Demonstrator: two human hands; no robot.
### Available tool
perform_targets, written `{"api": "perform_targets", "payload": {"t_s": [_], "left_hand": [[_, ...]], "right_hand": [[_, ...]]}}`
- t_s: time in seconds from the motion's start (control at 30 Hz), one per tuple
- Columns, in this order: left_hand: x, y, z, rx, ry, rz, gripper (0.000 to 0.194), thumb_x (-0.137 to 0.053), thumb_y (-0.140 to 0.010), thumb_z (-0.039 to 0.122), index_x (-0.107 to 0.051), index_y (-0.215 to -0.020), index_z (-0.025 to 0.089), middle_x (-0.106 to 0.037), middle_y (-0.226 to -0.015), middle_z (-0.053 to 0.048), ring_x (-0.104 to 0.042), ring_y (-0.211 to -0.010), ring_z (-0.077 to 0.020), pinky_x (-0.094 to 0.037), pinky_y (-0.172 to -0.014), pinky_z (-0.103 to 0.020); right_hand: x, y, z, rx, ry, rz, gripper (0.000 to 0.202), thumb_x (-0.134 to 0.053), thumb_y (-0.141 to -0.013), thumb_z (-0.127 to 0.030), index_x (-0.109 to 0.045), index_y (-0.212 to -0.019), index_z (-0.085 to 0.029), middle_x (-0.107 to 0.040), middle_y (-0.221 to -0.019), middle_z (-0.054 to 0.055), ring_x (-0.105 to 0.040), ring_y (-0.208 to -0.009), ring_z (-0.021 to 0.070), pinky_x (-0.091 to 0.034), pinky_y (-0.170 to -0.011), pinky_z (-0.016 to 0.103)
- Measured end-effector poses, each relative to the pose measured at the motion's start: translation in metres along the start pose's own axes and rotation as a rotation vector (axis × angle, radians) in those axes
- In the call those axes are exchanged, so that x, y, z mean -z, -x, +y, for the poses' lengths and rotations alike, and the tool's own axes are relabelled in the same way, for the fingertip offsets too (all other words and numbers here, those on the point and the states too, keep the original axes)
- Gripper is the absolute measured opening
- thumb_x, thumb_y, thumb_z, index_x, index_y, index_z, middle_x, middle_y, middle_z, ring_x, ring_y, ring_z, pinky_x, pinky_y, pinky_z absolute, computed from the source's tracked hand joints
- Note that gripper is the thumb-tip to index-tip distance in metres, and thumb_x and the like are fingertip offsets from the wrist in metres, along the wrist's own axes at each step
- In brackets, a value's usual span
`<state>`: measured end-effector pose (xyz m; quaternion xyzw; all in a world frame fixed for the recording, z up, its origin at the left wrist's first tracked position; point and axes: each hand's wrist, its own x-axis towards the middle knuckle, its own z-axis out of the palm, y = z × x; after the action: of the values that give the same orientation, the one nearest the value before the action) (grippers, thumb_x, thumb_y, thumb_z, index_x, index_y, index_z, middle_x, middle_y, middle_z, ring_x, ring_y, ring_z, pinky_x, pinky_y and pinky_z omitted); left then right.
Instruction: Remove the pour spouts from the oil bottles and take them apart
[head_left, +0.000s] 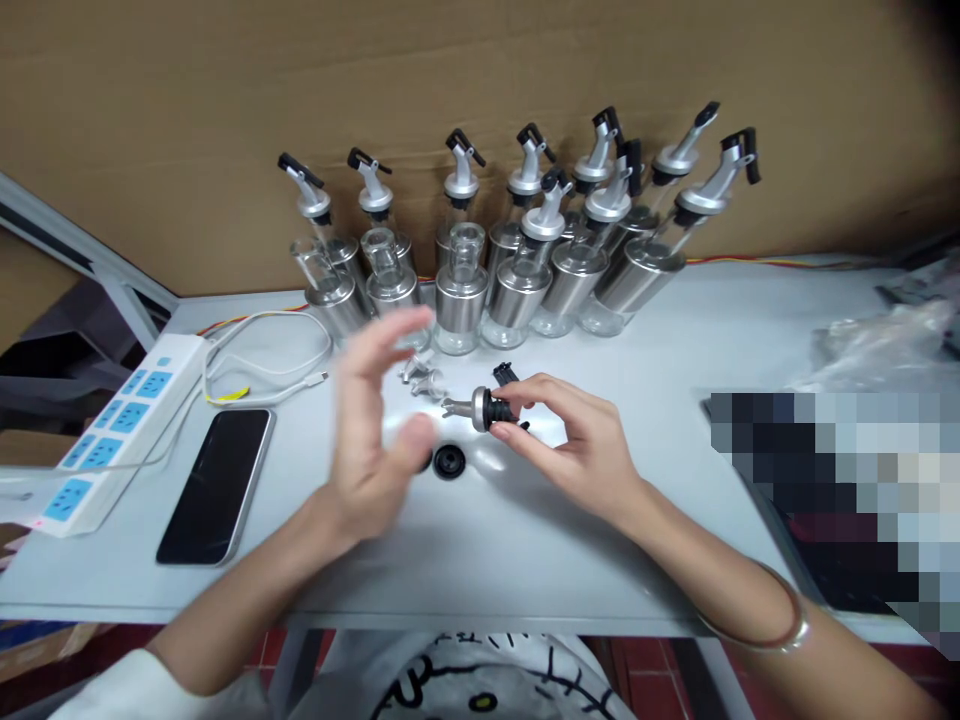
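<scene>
Pinched in the right hand [585, 440], a silver-and-black pourer [484, 410] points toward the left hand [375, 430], which is raised open and empty (its fingers blurred). Beyond both hands stand glass-and-steel bottles [461, 300]; a black ring [450, 461] lies just beside the left thumb.

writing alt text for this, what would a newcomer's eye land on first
Probably the cluster of glass and steel bottles along the back of the table, most topped with silver-and-black spouts. Next, in front of them, the right hand holding a loose spout piece, with the blurred left hand raised open beside it. Off to the left lies a dark-screened phone.
</scene>
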<state>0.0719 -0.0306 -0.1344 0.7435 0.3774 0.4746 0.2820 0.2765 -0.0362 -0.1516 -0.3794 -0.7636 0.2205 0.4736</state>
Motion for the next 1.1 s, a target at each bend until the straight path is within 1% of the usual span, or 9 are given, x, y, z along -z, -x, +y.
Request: {"api": "perform_targets", "payload": {"t_s": [0.07, 0.13, 0.17, 0.3, 0.47, 0.7, 0.8, 0.9, 1.1], "left_hand": [[-0.013, 0.005, -0.011, -0.105, -0.047, -0.078, 0.05, -0.052, -0.093, 0.047, -0.037, -0.137, 0.028, -0.046, -0.137, -0.009, -0.044, -0.128, -0.0253, -0.041, -0.105, -0.042], [-0.022, 0.008, -0.02, -0.152, -0.128, -0.195, 0.051, -0.059, -0.091, 0.041, -0.04, -0.135, 0.025, -0.054, -0.128, -0.011, -0.052, -0.119, -0.0243, -0.045, -0.099, -0.042], [-0.024, 0.009, -0.023, -0.166, -0.151, -0.21, 0.047, -0.06, -0.09, 0.038, -0.042, -0.132, 0.024, -0.057, -0.123, -0.011, -0.055, -0.114, -0.0233, -0.047, -0.096, -0.04], [-0.024, 0.01, -0.026, -0.213, -0.164, -0.182, 0.033, -0.059, -0.091, 0.028, -0.047, -0.121, 0.021, -0.063, -0.109, -0.009, -0.058, -0.106, -0.021, -0.047, -0.093, -0.037], [-0.023, 0.017, -0.026, -0.236, -0.139, -0.204, 0.036, -0.06, -0.091, 0.029, -0.045, -0.122, 0.02, -0.063, -0.114, -0.011, -0.058, -0.108, -0.0215, -0.045, -0.094, -0.038], [-0.02, 0.015, -0.024, -0.046, -0.147, -0.215, 0.031, -0.058, -0.09, 0.042, -0.053, -0.112, 0.021, -0.067, -0.098, -0.004, -0.061, -0.089, -0.019, -0.032, -0.104, -0.042], [-0.018, 0.011, -0.023, 0.008, -0.089, -0.232, 0.035, -0.059, -0.089, 0.048, -0.057, -0.11, 0.02, -0.067, -0.095, -0.005, -0.059, -0.088, -0.0196, -0.037, -0.097, -0.04], [-0.016, 0.009, -0.022, 0.136, 0.027, -0.248, 0.038, -0.063, -0.085, 0.051, -0.062, -0.106, 0.02, -0.066, -0.094, -0.005, -0.059, -0.09, -0.0203, -0.044, -0.086, -0.034], [-0.016, 0.007, -0.018, 0.395, 0.302, -0.25, 0.038, -0.074, -0.076, 0.046, -0.066, -0.103, 0.02, -0.069, -0.1, -0.005, -0.063, -0.095, -0.0204, -0.048, -0.086, -0.031]], "right_hand": [[0.0, 0.0, 0.001, -0.014, 0.007, -0.001, 0.012, -0.064, -0.086, -0.02, -0.062, -0.098, -0.02, -0.063, -0.077, 0.001, -0.06, -0.071, 0.0157, -0.05, -0.066, 0.028], [0.0, 0.0, 0.002, -0.05, 0.002, -0.002, 0.011, -0.063, -0.085, -0.02, -0.062, -0.096, -0.02, -0.064, -0.077, 0.001, -0.06, -0.07, 0.0155, -0.05, -0.066, 0.028], [-0.001, 0.0, 0.003, -0.075, -0.009, -0.004, 0.011, -0.063, -0.084, -0.019, -0.062, -0.095, -0.02, -0.065, -0.077, 0.001, -0.06, -0.069, 0.0153, -0.05, -0.065, 0.028], [-0.002, 0.002, 0.004, -0.134, -0.052, -0.065, 0.012, -0.062, -0.078, -0.016, -0.061, -0.089, -0.019, -0.065, -0.076, 0.0, -0.06, -0.068, 0.0143, -0.049, -0.064, 0.026], [-0.005, 0.002, 0.003, -0.108, -0.025, -0.131, 0.012, -0.061, -0.078, -0.017, -0.06, -0.09, -0.02, -0.066, -0.077, 0.001, -0.062, -0.068, 0.0145, -0.049, -0.062, 0.025], [0.0, -0.005, 0.003, 0.105, 0.106, -0.181, 0.011, -0.059, -0.083, -0.014, -0.055, -0.091, -0.021, -0.066, -0.074, 0.001, -0.061, -0.066, 0.0154, -0.047, -0.068, 0.031], [0.003, -0.007, 0.003, 0.185, 0.158, -0.224, 0.013, -0.057, -0.086, -0.011, -0.053, -0.092, -0.021, -0.066, -0.076, 0.001, -0.059, -0.066, 0.0147, -0.043, -0.069, 0.032], [0.006, -0.008, 0.004, 0.274, 0.235, -0.237, 0.012, -0.055, -0.088, -0.012, -0.052, -0.094, -0.022, -0.067, -0.079, 0.002, -0.059, -0.066, 0.0147, -0.041, -0.07, 0.033], [0.01, -0.008, 0.002, 0.423, 0.35, -0.245, 0.011, -0.05, -0.092, -0.012, -0.052, -0.097, -0.022, -0.068, -0.079, 0.003, -0.06, -0.07, 0.0159, -0.043, -0.072, 0.034]]}}
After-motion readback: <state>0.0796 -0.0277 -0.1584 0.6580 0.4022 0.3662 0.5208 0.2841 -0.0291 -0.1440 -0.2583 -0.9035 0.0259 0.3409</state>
